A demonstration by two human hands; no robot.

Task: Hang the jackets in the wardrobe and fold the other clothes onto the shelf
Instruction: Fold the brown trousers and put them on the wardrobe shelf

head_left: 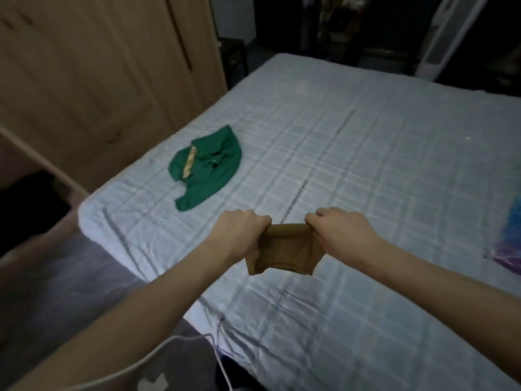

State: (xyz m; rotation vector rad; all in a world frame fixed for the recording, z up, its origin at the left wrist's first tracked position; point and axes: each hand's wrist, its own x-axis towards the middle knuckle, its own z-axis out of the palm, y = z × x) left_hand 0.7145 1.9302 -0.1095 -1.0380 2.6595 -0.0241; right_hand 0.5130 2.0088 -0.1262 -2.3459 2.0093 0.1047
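Note:
A small brown garment (284,251) hangs in the air over the near part of the bed, folded into a short rectangle. My left hand (239,230) grips its upper left corner and my right hand (341,230) grips its upper right corner, both with fingers curled round the top edge. A crumpled green garment (210,170) with a gold strip lies on the bed's left side, well beyond my left hand. A wooden wardrobe (98,66) with shut doors stands to the left of the bed.
The bed (366,150) has a pale blue checked sheet. A blue and purple item (507,244) lies at the bed's right edge. A white cable (169,345) runs across the floor at the near left. Dark furniture stands at the far end.

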